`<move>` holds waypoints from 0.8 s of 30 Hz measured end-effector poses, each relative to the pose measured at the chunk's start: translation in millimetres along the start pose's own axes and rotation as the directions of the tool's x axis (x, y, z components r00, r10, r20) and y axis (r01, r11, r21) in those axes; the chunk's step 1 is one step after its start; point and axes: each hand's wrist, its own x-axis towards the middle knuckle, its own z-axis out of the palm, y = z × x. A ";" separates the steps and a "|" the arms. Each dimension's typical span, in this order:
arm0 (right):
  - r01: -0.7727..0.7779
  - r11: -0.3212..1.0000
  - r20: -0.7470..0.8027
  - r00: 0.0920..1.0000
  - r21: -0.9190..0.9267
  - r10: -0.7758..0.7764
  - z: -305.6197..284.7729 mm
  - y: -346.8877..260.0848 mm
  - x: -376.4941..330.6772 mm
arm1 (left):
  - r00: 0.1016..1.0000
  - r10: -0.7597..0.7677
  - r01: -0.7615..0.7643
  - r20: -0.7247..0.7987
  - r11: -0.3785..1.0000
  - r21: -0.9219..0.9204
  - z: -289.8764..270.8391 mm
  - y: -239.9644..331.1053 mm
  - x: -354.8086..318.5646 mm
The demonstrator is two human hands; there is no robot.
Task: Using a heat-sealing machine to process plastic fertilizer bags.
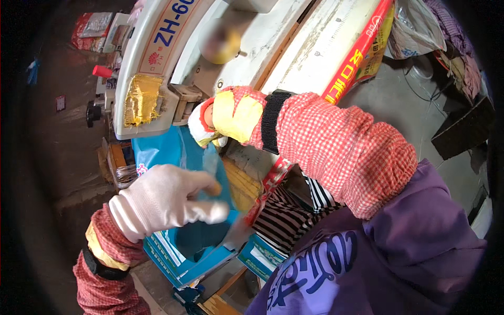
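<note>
the left hand (163,202) in a pale pink knit glove is curled, its thumb and fingers pinching the near edge of a glossy blue plastic bag (181,157) that runs from under the head of the white industrial sewing machine (173,58) down toward the person's lap. the right hand (218,121), in a white glove patched with yellow tape and a red-and-white checked sleeve cover (341,152), sits right beside the machine's needle area, fingers bunched and pressed on the top of the same bag; whether it pinches the film or only holds it flat, i cannot tell, since the fingertips are hidden by the glove and the machine

the bag's upper end lies at the machine's foot, just below a patch of crumpled gold tape (140,100) on the machine's face, so the stitching point appears to be at or near the bag's mouth. judging from that, the bag is fed in and held taut between both hands, and the seam looks to be at its start or partway, with no finished stitched edge visible. lower down, the blue and white printed bag ends (178,257) rest near the person's knees, beside a black-and-white striped cloth (289,210). a long red and yellow printed packet (357,58) lies along the white machine table (320,47) behind the right forearm
</note>
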 end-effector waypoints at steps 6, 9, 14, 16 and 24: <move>-0.026 0.970 0.000 1.000 0.243 0.027 4.3 -0.8 -1.0 | 0.907 -0.158 -0.077 0.390 0.850 0.522 27.7 40.1 -44.5; -0.040 0.932 -0.018 0.999 0.361 0.050 3.5 -0.7 -10.9 | 0.957 -0.071 -0.110 0.280 0.806 0.581 37.1 48.3 -59.5; -0.031 0.770 -0.068 0.993 0.637 0.096 -8.8 -9.3 -66.5 | 0.858 0.113 -0.390 0.501 0.778 0.493 74.1 62.1 -38.4; 0.021 0.657 -0.076 0.996 0.753 0.056 -7.5 -16.9 -90.0 | 0.857 0.302 -0.477 0.418 0.772 0.420 88.5 58.5 -21.4; -0.404 0.894 -0.094 0.915 -0.192 0.393 83.5 -62.6 -35.7 | 0.827 0.392 -0.554 0.402 0.689 0.467 88.6 53.2 2.6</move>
